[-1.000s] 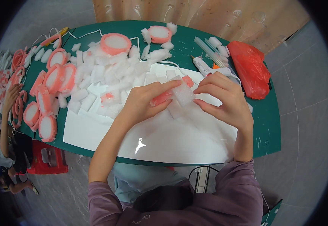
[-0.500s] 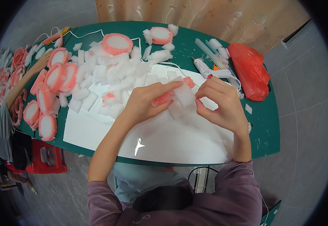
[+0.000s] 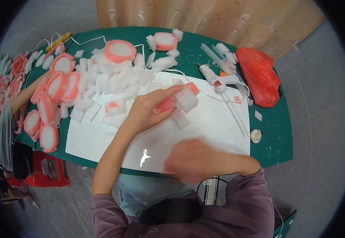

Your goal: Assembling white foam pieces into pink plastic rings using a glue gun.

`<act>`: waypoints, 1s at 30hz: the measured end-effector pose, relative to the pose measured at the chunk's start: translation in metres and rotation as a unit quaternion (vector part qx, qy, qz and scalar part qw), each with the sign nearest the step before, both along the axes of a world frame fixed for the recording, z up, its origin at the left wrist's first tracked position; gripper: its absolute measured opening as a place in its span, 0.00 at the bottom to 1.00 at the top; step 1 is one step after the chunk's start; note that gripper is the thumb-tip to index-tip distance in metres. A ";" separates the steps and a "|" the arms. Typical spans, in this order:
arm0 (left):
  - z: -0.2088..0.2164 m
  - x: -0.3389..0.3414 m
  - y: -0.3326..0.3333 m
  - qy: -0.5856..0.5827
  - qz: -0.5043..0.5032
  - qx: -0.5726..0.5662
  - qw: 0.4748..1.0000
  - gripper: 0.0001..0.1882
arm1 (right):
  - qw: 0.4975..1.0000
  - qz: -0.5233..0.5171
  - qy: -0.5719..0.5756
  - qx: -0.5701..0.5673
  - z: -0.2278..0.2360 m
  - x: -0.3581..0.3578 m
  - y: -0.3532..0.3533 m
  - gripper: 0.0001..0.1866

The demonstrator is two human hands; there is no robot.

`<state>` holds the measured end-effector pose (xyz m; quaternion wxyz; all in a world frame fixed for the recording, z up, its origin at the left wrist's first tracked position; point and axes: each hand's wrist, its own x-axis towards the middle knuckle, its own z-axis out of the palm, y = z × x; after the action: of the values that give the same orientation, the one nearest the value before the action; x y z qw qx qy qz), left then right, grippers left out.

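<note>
Above the white sheet (image 3: 101, 144), my left hand (image 3: 146, 109) is closed on a pink foam piece (image 3: 164, 105), its thumb below and index finger stretched along the top. A white foam block (image 3: 187, 99) sits against that piece at the fingertips, with more pink foam showing beyond it. My right hand (image 3: 190, 160) is smeared by motion over the sheet's front edge, so its fingers and anything in them cannot be made out. A flat white foam piece (image 3: 181, 119) shows just under the block.
White foam pieces (image 3: 113, 81) heap at the left middle, beside pink-rimmed foam rounds (image 3: 57, 86). A white glue gun (image 3: 216, 79), glue sticks (image 3: 216, 57) and a red plastic bag (image 3: 257, 75) lie at right. Another person's arm (image 3: 31, 91) reaches in at far left.
My right hand has left the foam block and swung down and left toward the table's front edge. The left hand stays on the foam, nearly in place.
</note>
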<state>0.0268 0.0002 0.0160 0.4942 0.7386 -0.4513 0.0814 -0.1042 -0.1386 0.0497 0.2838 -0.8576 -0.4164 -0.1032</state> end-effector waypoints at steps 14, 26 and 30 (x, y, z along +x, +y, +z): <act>0.005 -0.002 0.003 0.047 0.003 0.044 0.998 0.26 | 0.976 0.178 -0.063 -0.104 -0.098 -0.020 0.052 0.07; -0.003 0.000 0.001 -0.009 0.004 0.001 1.000 0.27 | 0.990 0.131 -0.060 -0.003 -0.088 -0.018 0.052 0.06; -0.001 0.000 0.001 -0.010 0.007 0.011 1.000 0.27 | 0.991 0.008 -0.136 0.008 -0.085 -0.017 0.054 0.17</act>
<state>0.0264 0.0010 0.0146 0.4810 0.7462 -0.4520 0.0870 -0.1208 -0.0845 -0.0353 0.2325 -0.8298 -0.4574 -0.2195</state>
